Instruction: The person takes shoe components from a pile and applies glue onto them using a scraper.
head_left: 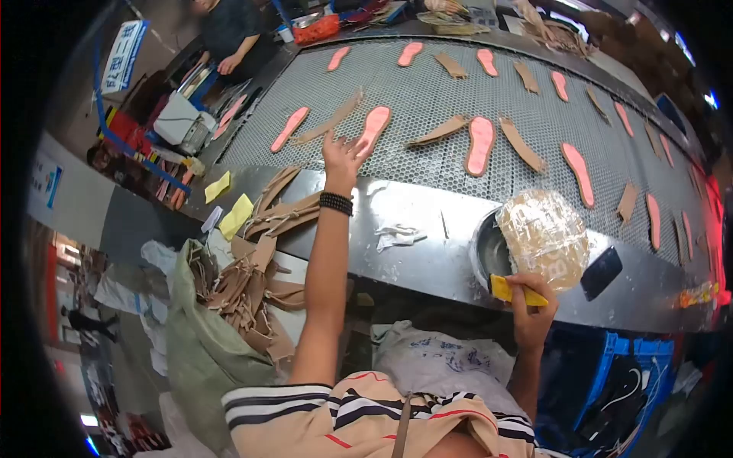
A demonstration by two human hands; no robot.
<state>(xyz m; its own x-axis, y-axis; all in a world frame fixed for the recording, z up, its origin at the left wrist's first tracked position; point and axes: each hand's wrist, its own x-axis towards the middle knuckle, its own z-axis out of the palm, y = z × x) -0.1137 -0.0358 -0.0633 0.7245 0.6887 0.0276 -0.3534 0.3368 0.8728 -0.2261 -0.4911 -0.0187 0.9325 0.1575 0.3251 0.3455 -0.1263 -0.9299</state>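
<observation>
My left hand, a dark bead bracelet at its wrist, reaches over the mesh conveyor with its fingers apart. Its fingertips overlap the lower end of a pink insole; whether they touch it I cannot tell. Just beside it lies a brown strip. My right hand is closed on a flat yellow piece, held by the near rim of a round metal pot. A tape-wrapped cardboard disc partly covers that pot.
More pink insoles and brown strips lie along the mesh. A dark phone-like slab and a crumpled white cloth rest on the metal edge. A green sack of brown strips stands left. A person is at the far left.
</observation>
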